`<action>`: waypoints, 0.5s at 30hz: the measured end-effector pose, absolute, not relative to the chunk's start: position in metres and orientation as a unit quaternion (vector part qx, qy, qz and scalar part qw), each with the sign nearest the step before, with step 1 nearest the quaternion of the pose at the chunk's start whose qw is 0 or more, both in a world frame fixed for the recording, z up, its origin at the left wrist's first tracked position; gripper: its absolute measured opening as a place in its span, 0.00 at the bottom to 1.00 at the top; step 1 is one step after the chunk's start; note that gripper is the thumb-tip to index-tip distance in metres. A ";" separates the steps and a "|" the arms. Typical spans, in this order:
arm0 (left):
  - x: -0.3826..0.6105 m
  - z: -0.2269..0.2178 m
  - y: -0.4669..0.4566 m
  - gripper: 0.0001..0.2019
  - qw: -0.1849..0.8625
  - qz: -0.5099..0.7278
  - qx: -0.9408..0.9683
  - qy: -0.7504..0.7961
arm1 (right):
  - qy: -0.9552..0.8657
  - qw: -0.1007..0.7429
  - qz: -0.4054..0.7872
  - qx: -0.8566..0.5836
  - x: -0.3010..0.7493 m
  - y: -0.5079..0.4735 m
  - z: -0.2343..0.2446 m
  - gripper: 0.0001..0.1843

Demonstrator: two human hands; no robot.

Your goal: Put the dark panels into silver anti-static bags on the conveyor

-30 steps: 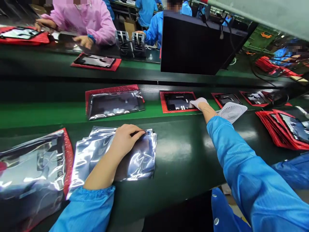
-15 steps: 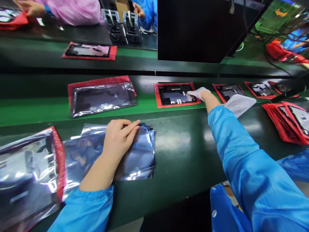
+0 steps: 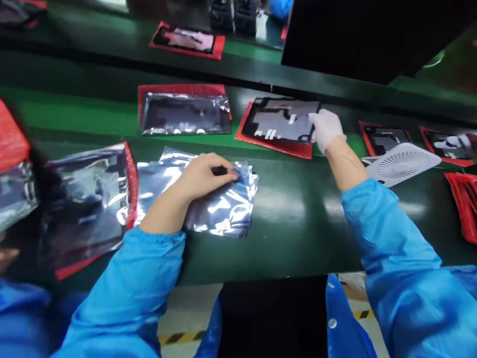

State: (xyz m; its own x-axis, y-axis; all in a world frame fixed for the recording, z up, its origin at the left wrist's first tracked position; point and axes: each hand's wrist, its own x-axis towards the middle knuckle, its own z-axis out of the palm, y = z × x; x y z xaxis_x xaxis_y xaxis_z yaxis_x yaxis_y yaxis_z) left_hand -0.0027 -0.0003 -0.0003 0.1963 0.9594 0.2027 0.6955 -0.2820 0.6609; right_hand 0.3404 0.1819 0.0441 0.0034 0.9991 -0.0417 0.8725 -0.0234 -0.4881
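My right hand (image 3: 326, 130), in a white glove, grips the right edge of a flat black panel (image 3: 281, 122) with small white labels. The panel is askew over a red bubble-wrap bag (image 3: 244, 136), whose left and lower edges show beneath it. My bare left hand (image 3: 208, 175) rests on a pile of silvery see-through anti-static bags (image 3: 223, 211). Its thumb and index finger are pinched on the top bag near the pile's right upper part; the other fingers are mostly hidden.
A bagged panel (image 3: 186, 114) on red wrap lies left on the green strip, another (image 3: 89, 194) nearer left. A white fan (image 3: 404, 164) stands beside my right forearm. More panels on red bags (image 3: 387, 139) lie rightward. A dark monitor (image 3: 372, 35) overhangs the back. A co-worker's blue sleeve (image 3: 22, 313) is at left.
My right hand has taken hold of the panel's right edge and turned it off square with its red bag. My left fingers have curled into a pinch on the bags. The view has shifted.
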 end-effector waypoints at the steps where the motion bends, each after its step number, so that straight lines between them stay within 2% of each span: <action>1: -0.004 -0.001 0.001 0.15 0.217 0.309 0.739 0.558 | -0.678 0.189 0.175 -0.688 0.346 0.165 0.044 0.28; 6: -0.009 -0.006 0.008 0.18 0.224 0.299 0.745 0.553 | -0.681 0.237 0.129 -0.680 0.379 0.045 0.041 0.31; 11: -0.010 -0.005 0.010 0.20 0.225 0.273 0.751 0.557 | -0.632 0.351 0.251 -0.644 0.386 -0.043 0.016 0.34; 15: -0.007 0.002 0.006 0.19 0.239 0.262 0.750 0.558 | -0.634 0.332 0.351 -0.604 0.385 -0.061 0.007 0.33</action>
